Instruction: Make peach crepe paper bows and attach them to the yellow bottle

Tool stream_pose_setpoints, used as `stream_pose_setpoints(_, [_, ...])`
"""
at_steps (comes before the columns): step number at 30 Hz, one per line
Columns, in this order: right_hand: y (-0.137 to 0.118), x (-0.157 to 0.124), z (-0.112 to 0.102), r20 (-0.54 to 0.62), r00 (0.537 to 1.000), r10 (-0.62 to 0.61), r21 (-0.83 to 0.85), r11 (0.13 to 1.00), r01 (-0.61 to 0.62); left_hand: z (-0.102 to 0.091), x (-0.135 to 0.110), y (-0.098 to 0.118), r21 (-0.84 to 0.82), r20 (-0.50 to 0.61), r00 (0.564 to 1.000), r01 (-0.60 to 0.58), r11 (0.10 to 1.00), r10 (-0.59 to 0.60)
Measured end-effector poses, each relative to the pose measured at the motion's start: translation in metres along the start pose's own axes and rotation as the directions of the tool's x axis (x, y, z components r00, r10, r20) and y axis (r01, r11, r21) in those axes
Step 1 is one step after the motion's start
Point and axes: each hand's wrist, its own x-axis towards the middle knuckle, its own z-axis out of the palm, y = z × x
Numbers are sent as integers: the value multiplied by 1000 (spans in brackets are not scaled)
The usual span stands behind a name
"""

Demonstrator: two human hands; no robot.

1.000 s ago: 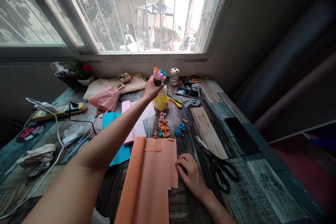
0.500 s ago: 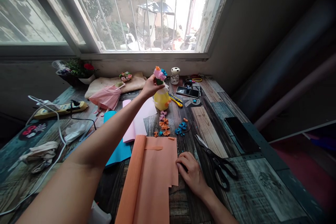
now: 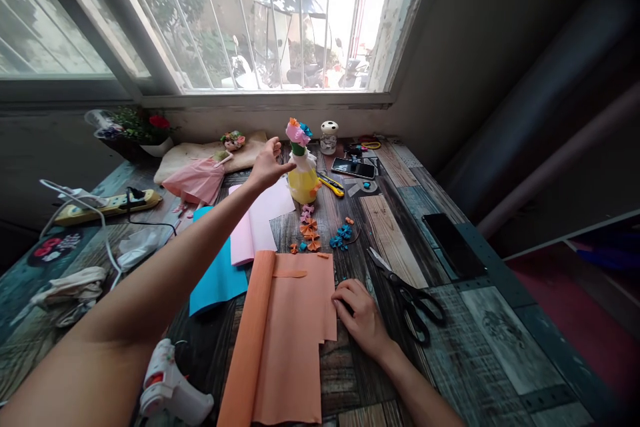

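A yellow vase (image 3: 303, 185) with a white ruffled neck stands upright toward the back of the table. Pink, orange and blue paper flowers (image 3: 297, 133) on a green stem stick up from its top. My left hand (image 3: 270, 163) is just left of the neck, fingers apart and holding nothing. My right hand (image 3: 361, 317) rests on the table at the right edge of the orange crepe paper (image 3: 295, 327), its fingers loosely curled in with nothing seen in them. Small orange paper flowers (image 3: 310, 233) and blue paper flowers (image 3: 342, 236) lie between the paper and the vase.
Black scissors (image 3: 410, 300) lie right of my right hand, near a dark phone (image 3: 454, 245). A yellow cutter (image 3: 331, 185) is beside the vase. A white glue gun (image 3: 173, 383) sits at front left. Blue paper (image 3: 220, 287), pink paper (image 3: 243, 233) and a power strip (image 3: 107, 207) occupy the left.
My left hand has let go of the paper flowers and drawn back to the left, opening. The flowers stay standing in the vase. My right hand keeps its place by the paper.
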Motion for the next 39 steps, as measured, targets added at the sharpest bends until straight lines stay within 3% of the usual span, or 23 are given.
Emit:
stream_pose_setpoints(5, [3, -2, 1, 2, 1000, -3, 7, 1000, 3, -26, -52, 26, 288, -53, 999, 15, 957, 0])
stream_pose_setpoints(9, [3, -2, -1, -2, 1000, -9, 2, 1000, 9, -46, -115, 73, 305, 55, 986, -169, 937, 159])
stream_pose_setpoints(11, [2, -1, -1, -3, 1000, -12, -1, 1000, 12, -51, -150, 94, 315, 150, 971, -224, 922, 184])
stream_pose_setpoints(14, [2, -1, -2, -1, 1000, -18, -2, 1000, 18, -43, -199, 110, 342, 221, 958, -252, 905, 183])
stream_pose_setpoints(18, [3, -1, -2, -1, 1000, -29, -17, 999, 29, -6, -242, 89, 485, 257, 966, -114, 867, -16])
stream_pose_setpoints(23, [3, -2, -3, 14, 999, -34, -19, 999, 34, 39, -246, 37, 727, 219, 957, -31, 685, -190])
stream_pose_setpoints(28, [3, -1, -2, 3, 999, -35, -24, 999, 35, 56, -233, 6, 769, 201, 950, -2, 639, -240])
stream_pose_setpoints(34, [1, -2, -5, -36, 999, -27, 49, 998, 29, 61, -238, 12, 695, 212, 964, -32, 718, -163])
stream_pose_setpoints(39, [-6, -4, -8, -140, 978, 154, 314, 944, -104, 62, -258, 35, 527, 289, 954, -89, 845, -80])
